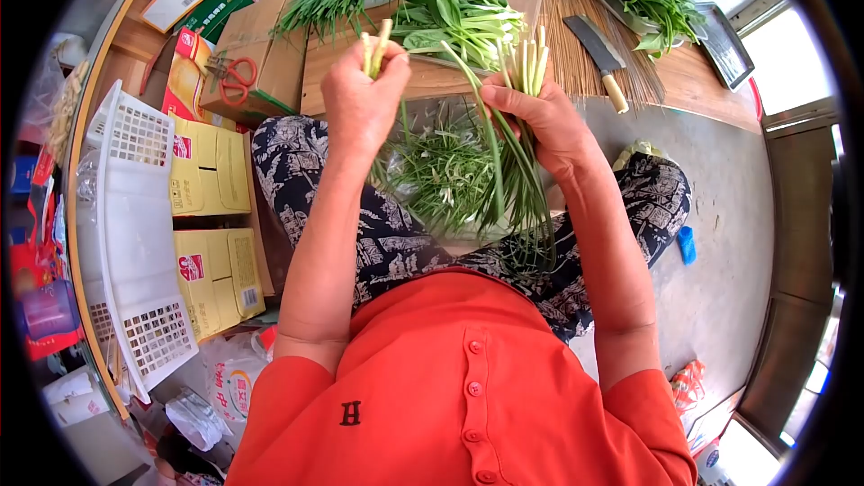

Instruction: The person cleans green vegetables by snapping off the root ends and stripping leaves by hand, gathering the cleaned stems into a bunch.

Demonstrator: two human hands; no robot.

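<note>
Left hand, fingers together, is pinching short pale stalks; right hand, fingers curled, is clasping a long green bunch, pale ends up, leaves hanging beside a heap of loose greens between the legs. Step, by judgement: the hands are sorting stalks, the next move calling for a parted left pinch and a firm right clasp.

Smooth grey floor, wooden table.
</note>
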